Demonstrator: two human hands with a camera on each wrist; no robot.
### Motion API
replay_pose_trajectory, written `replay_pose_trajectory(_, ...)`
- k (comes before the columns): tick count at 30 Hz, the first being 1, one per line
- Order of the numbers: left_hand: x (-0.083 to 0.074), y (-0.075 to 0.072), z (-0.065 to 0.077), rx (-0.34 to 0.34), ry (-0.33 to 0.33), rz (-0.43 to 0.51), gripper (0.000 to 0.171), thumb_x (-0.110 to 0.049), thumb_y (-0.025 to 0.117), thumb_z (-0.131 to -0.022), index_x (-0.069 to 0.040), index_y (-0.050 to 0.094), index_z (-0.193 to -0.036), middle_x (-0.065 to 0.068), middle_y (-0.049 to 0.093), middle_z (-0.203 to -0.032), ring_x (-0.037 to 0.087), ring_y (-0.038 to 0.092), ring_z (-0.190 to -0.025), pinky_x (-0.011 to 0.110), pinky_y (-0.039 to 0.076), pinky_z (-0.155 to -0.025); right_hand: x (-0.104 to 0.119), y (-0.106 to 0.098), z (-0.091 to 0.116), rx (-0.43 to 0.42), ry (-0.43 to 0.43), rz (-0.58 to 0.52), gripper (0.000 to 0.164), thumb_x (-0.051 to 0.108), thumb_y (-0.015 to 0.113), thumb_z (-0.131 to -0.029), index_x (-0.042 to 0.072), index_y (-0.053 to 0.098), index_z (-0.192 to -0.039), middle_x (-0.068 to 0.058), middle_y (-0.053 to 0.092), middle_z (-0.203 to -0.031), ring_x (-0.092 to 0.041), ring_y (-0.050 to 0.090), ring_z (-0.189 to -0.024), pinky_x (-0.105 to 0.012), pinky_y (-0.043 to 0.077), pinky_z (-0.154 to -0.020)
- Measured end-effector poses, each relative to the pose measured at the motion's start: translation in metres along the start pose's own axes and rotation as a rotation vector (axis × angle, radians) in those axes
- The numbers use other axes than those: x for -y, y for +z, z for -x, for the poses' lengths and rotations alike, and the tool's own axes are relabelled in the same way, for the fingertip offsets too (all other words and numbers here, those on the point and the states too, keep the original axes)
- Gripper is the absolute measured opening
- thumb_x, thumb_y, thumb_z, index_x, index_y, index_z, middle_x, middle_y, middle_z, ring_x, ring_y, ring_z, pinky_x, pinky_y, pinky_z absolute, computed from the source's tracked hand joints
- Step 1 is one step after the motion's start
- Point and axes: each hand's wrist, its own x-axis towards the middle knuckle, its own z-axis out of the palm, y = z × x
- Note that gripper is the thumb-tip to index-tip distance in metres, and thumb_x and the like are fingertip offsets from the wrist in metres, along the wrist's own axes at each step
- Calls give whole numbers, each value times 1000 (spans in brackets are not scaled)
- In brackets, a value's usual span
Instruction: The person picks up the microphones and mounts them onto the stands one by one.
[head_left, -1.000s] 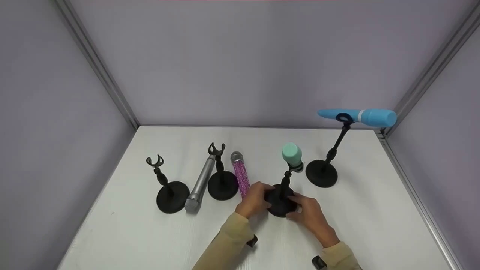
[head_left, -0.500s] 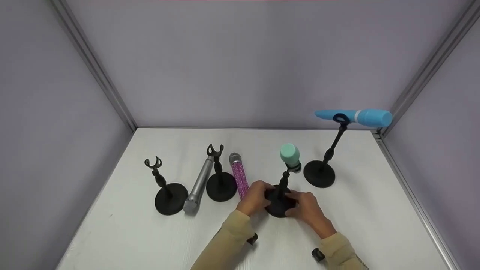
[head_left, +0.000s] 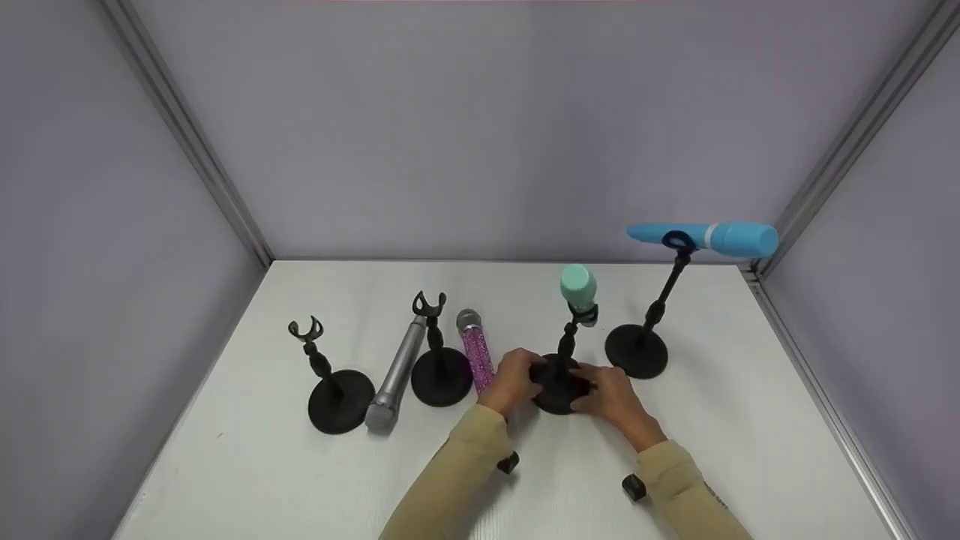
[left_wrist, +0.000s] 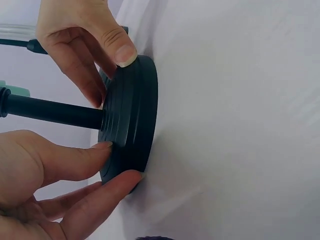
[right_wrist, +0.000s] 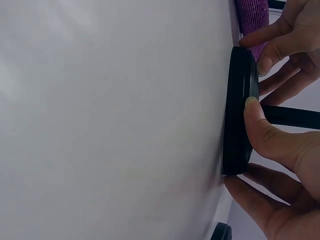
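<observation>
My left hand (head_left: 512,381) and right hand (head_left: 615,395) grip opposite sides of a round black microphone stand base (head_left: 556,396). A mint-green microphone (head_left: 578,288) rests in that stand's clip, head toward me. In the left wrist view, the thumb and fingers of the left hand (left_wrist: 65,180) pinch the base rim (left_wrist: 131,120). The right wrist view shows the right hand (right_wrist: 285,170) with its thumb on top of the base (right_wrist: 240,112) and fingers at its edge. The purple glitter microphone (head_left: 477,349) lies beside the left hand, its lower end hidden.
Behind to the right, a taller stand (head_left: 637,351) bears a blue microphone (head_left: 709,238). On the left are two stands with bare clips, one far left (head_left: 341,401) and one nearer the middle (head_left: 441,376). A silver microphone (head_left: 395,375) lies between them. Walls enclose the white table (head_left: 247,472).
Both hands have moved the stand with the mint-green microphone a little away from me, toward the back wall. The whole head view has shifted slightly. The other stands and microphones stay put.
</observation>
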Motion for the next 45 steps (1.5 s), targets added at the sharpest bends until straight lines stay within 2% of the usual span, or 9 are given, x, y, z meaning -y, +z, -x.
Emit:
replay_pose_trajectory(9, 2, -4, -28, -8, -56, 21, 38, 10, 76, -80, 4, 73, -118, 19, 74, -118, 32, 68, -117, 43, 53, -107, -5, -6, -30, 57, -24, 61, 49, -4, 86, -74, -5, 73, -120, -24, 74, -121, -41, 71, -110, -54, 58, -92)
replay_pose_trajectory(16, 3, -9, -46, -23, -109, 32, 38, 8, 76, -83, 4, 72, -120, 19, 73, -120, 32, 66, -119, 43, 52, -108, -9, -8, -53, 74, -55, 114, 51, -4, 86, -73, -7, 71, -122, -26, 72, -123, -43, 69, -114, -55, 55, -98)
replay_pose_trajectory(21, 5, -11, -58, -62, -104, 2, 35, 7, 75, -82, 3, 74, -117, 17, 75, -117, 30, 68, -116, 40, 53, -106, -10, -9, -69, 94, -54, 129, 52, -5, 85, -75, -6, 70, -125, -25, 71, -126, -45, 67, -118, -57, 52, -102)
replay_pose_trajectory(29, 8, -11, -67, -100, -75, -38, 30, 9, 72, -81, 3, 77, -110, 17, 77, -111, 30, 70, -112, 40, 55, -104, -11, -12, -86, 137, -34, 179, 54, -6, 81, -77, -5, 68, -129, -25, 70, -128, -46, 64, -122, -56, 50, -107)
replay_pose_trajectory(38, 6, -13, -71, -107, -142, -30, 31, 8, 71, -84, 4, 75, -115, 18, 75, -117, 30, 69, -117, 39, 54, -106, -9, -12, -96, 166, -41, 204, 54, -5, 82, -77, -4, 68, -130, -25, 70, -129, -46, 64, -123, -56, 49, -108)
replay_pose_trajectory(45, 4, -16, -67, -128, -126, -39, 29, 8, 72, -85, 2, 76, -113, 17, 76, -116, 30, 69, -116, 39, 53, -106, -9, -10, -98, 167, -12, 189, 52, -5, 80, -79, -3, 68, -130, -24, 69, -131, -45, 62, -125, -55, 48, -110)
